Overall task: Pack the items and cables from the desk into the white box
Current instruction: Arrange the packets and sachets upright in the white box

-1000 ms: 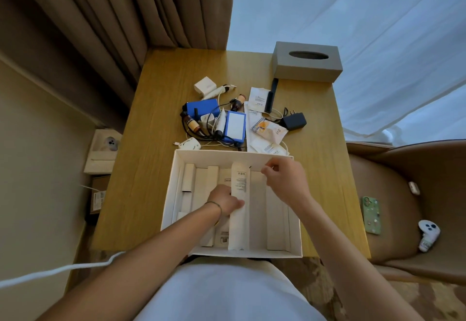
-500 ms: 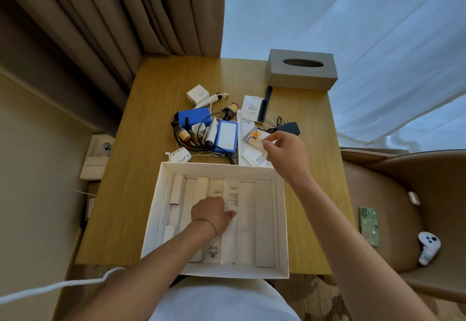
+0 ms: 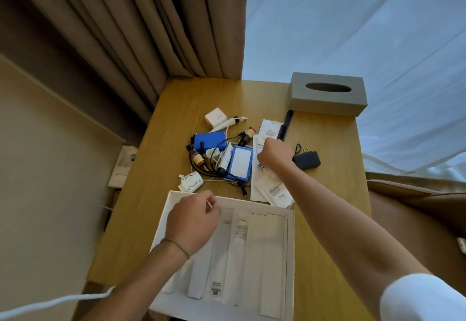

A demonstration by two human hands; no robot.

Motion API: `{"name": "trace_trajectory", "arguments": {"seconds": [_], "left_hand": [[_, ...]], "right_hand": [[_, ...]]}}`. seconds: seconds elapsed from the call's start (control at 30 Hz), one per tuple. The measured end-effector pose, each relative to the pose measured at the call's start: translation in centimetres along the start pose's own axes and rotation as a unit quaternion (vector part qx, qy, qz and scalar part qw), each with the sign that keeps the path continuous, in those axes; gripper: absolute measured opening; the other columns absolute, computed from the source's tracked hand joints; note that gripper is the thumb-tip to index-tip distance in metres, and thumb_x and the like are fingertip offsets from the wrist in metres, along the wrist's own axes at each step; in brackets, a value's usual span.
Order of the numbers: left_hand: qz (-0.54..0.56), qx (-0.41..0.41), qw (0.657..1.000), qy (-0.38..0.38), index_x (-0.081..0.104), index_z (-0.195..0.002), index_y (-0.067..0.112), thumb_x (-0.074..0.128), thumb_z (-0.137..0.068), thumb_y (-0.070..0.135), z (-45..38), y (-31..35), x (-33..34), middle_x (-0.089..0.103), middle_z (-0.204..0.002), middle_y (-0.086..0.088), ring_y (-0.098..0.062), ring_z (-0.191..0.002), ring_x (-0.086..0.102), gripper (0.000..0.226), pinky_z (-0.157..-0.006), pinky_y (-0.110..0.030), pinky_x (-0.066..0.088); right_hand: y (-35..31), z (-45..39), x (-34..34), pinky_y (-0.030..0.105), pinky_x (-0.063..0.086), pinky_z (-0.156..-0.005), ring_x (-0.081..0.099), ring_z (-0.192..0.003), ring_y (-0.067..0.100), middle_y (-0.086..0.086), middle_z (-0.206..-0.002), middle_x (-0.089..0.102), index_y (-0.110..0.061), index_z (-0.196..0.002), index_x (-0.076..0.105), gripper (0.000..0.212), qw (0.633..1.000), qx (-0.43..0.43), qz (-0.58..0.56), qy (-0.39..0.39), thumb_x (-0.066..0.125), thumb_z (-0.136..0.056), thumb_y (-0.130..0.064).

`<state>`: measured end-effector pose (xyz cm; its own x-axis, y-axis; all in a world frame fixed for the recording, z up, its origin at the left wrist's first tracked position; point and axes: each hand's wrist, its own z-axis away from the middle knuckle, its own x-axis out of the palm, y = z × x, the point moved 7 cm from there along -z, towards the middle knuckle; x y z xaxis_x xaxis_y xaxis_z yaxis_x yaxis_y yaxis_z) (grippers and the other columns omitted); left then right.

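Head view: printing on white box (image 3: 290, 245) inserts stays unreadable.

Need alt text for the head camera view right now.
The right hand reaches onto the papers beside a cable pile on the desk; the left hand hovers over the open white box.

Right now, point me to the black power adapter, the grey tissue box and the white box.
black power adapter (image 3: 308, 160), head view, top of its body.
grey tissue box (image 3: 325, 104), head view, front wall.
white box (image 3: 290, 257), head view, right wall.
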<state>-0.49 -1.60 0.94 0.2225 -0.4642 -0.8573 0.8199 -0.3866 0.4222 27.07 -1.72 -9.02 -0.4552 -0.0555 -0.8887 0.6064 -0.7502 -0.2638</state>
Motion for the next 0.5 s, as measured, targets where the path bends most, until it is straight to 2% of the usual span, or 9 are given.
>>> {"name": "trace_trajectory", "arguments": {"seconds": [0.1,0.2,0.27,0.33,0.4,0.5], "left_hand": [[0.032,-0.009,0.999,0.024,0.058,-0.073,0.033,0.06,-0.092,0.034,-1.4,0.2,-1.1,0.061,-0.064,0.012,-0.005,-0.06,0.056,0.019,-0.05,-0.023,0.034],[0.051,-0.006,0.998,0.039,0.059,-0.073,0.031,0.059,-0.092,0.031,-2.6,0.4,-1.6,0.061,-0.065,0.013,-0.006,-0.061,0.056,0.019,-0.052,-0.024,0.034],[0.05,-0.003,0.998,0.044,0.06,-0.074,0.031,0.058,-0.093,0.03,-3.4,0.7,-1.8,0.06,-0.065,0.012,-0.005,-0.06,0.055,0.019,-0.05,-0.023,0.033],[0.05,-0.003,0.998,0.039,0.061,-0.075,0.029,0.058,-0.093,0.029,-4.3,1.1,-1.7,0.061,-0.064,0.01,-0.006,-0.058,0.056,0.019,-0.048,-0.025,0.037],[0.056,-0.004,0.998,0.03,0.062,-0.075,0.027,0.057,-0.093,0.027,-5.3,1.7,-1.5,0.064,-0.065,0.006,-0.012,-0.059,0.059,0.019,-0.05,-0.032,0.047],[0.065,-0.01,0.998,0.016,0.064,-0.075,0.024,0.058,-0.093,0.024,-7.1,2.7,-0.9,0.064,-0.066,0.004,-0.016,-0.061,0.06,0.019,-0.056,-0.035,0.051]], "right_hand": [[-0.7,-0.6,0.8,0.029,0.027,-0.047,0.051,-0.07,0.018,0.003,-0.092,0.059,-0.015,-0.119,0.049,0.038,0.999,0.003,0.047,0.012,0.067,-0.09,-0.031],[-1.2,-1.1,1.6,0.032,0.041,-0.056,0.056,-0.077,0.022,0.007,-0.102,0.064,-0.014,-0.127,0.042,0.048,0.997,-0.009,0.072,0.01,0.068,-0.089,-0.029],[-1.2,-1.4,2.0,0.034,0.043,-0.059,0.059,-0.078,0.025,0.009,-0.102,0.065,-0.014,-0.134,0.036,0.056,0.997,-0.004,0.073,0.005,0.067,-0.09,-0.028],[-0.9,-1.7,2.1,0.035,0.046,-0.062,0.061,-0.081,0.026,0.01,-0.105,0.067,-0.015,-0.143,0.028,0.07,0.999,0.009,0.047,0.007,0.069,-0.089,-0.029],[-0.6,-1.6,2.2,0.039,0.053,-0.072,0.065,-0.091,0.028,0.01,-0.111,0.068,-0.016,-0.15,0.02,0.083,1.0,0.028,-0.008,0.007,0.073,-0.087,-0.029],[0.6,-1.0,2.0,0.047,0.06,-0.082,0.067,-0.107,0.032,0.011,-0.128,0.063,-0.02,-0.144,0.026,0.077,0.986,0.075,-0.144,0.024,0.076,-0.086,-0.024]]}}
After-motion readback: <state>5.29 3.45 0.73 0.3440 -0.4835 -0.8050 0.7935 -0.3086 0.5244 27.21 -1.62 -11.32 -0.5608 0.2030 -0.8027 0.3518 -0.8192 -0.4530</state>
